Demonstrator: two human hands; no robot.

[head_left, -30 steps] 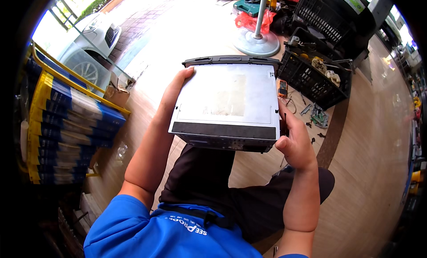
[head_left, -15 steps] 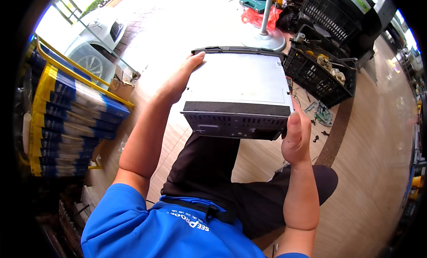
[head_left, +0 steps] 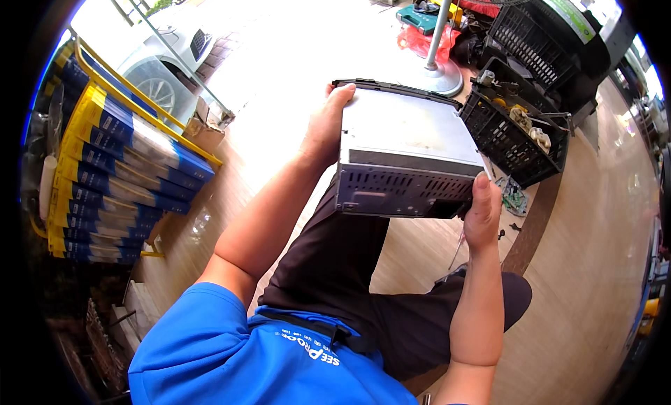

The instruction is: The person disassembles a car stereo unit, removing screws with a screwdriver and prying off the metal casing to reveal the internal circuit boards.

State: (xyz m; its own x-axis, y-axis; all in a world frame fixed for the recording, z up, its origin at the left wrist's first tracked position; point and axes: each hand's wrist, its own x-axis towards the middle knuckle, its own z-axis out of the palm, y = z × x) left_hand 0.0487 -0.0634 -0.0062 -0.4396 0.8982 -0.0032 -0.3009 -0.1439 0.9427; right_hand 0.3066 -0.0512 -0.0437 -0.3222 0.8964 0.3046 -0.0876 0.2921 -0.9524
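Seen from above, a grey metal box (head_left: 405, 153) held up over the lap in both hands, flat and slightly tilted, its pale top plate facing up and its vented rear panel, full of small slots, turned toward the body. Left hand (head_left: 327, 122) clasped along the box's left side, palm against the metal, fingers curled over the far top corner by the dark front frame. Right hand (head_left: 484, 213) gripping the near right corner, thumb laid up the edge of the rear panel, the other fingers hidden underneath. Both hands closed firmly on the box, neither free. Below the box, black trousers (head_left: 335, 279) and a blue shirt (head_left: 258, 356) with white lettering at the hem. Underneath everything, a light wooden floor (head_left: 594, 265), very bright in the sun toward the top. Just beyond the box on the right, a black plastic crate (head_left: 517, 143) holding loose parts and tools, with a second black crate (head_left: 538, 38) behind it. Near the box's far edge, the round base and pole of a standing fan (head_left: 437, 66). Small bits scattered on the floor beside the right hand. On the left, well apart, a rack of blue and yellow packages (head_left: 105, 174), and past it a white car (head_left: 154, 69) outside in the glare.
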